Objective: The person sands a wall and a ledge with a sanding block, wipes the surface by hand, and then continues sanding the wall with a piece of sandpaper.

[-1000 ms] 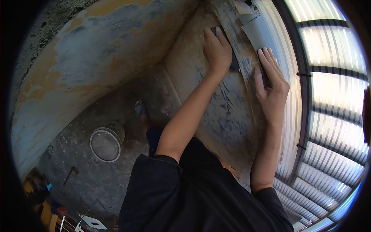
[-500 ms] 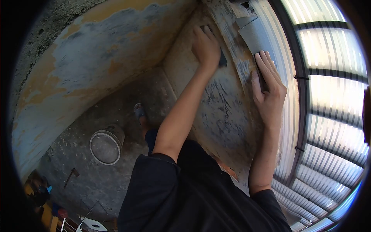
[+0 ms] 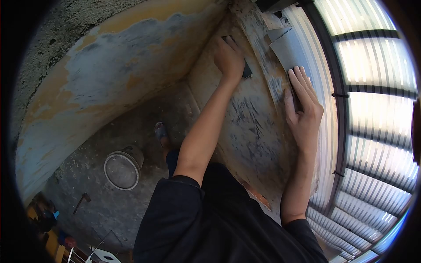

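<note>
A dark, flat rectangular piece that looks like sandpaper (image 3: 247, 70) shows at both ends of my left hand (image 3: 230, 61), whose fingers are wrapped over it. It lies against the patchy wall (image 3: 250, 109), which carries dark scrape marks lower down. My right hand (image 3: 305, 97) rests on the ledge along the top of this wall, fingers stretched out and pointing away. Just beyond its fingertips is a grey, torn-edged sheet (image 3: 286, 46) on the ledge.
On the concrete floor stands a round bucket (image 3: 121, 170), left of my sandalled foot (image 3: 161, 131). A hammer-like tool (image 3: 82, 202) lies further left. A peeling wall (image 3: 118, 65) rises on the left. Corrugated translucent panels (image 3: 372, 109) with dark bars line the right.
My left hand has shifted slightly left and down with the dark piece, still against the wall. The right hand stays at the ledge. The whole view has tilted a little.
</note>
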`<state>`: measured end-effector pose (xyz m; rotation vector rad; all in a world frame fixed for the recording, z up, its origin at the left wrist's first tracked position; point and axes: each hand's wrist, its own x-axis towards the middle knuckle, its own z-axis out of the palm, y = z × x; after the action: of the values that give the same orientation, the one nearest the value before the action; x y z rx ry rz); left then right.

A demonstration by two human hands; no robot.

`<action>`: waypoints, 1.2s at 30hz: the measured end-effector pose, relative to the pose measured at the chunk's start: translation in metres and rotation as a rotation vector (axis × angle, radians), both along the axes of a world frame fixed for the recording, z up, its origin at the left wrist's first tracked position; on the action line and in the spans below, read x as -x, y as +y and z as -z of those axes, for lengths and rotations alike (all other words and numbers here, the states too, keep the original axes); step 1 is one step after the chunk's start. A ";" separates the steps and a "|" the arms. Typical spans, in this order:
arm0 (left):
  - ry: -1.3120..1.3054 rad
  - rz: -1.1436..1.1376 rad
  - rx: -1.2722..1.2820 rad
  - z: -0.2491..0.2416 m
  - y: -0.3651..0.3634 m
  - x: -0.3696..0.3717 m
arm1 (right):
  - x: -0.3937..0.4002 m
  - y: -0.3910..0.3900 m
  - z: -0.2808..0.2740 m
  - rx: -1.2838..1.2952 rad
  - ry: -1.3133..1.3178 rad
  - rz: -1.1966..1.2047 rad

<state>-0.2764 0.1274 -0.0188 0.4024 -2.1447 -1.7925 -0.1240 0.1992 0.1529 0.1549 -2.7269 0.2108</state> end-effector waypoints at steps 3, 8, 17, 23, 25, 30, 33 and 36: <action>-0.099 0.056 -0.018 0.006 0.010 -0.034 | 0.001 -0.001 -0.002 -0.004 0.001 -0.001; -0.066 0.169 -0.024 0.020 0.032 -0.140 | 0.001 -0.004 -0.004 0.014 -0.012 0.001; -0.014 0.020 0.074 0.044 -0.001 -0.009 | 0.001 -0.003 -0.002 -0.016 -0.010 0.004; -0.022 0.136 -0.068 0.040 0.027 -0.131 | 0.002 -0.004 -0.003 -0.020 -0.021 0.009; -0.064 0.152 -0.056 0.039 0.024 -0.114 | 0.002 -0.006 -0.004 -0.020 -0.025 0.018; -0.011 0.018 0.051 0.063 -0.003 0.008 | 0.002 -0.001 -0.002 -0.017 -0.022 0.001; 0.004 0.064 0.005 0.052 -0.002 -0.008 | 0.004 -0.003 -0.002 -0.011 -0.007 0.004; -0.016 0.236 -0.120 0.034 0.018 -0.117 | 0.003 -0.004 -0.004 -0.009 -0.016 0.001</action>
<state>-0.1597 0.1449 -0.0528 0.1977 -2.1795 -2.0585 -0.1267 0.1957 0.1569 0.1549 -2.7443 0.1998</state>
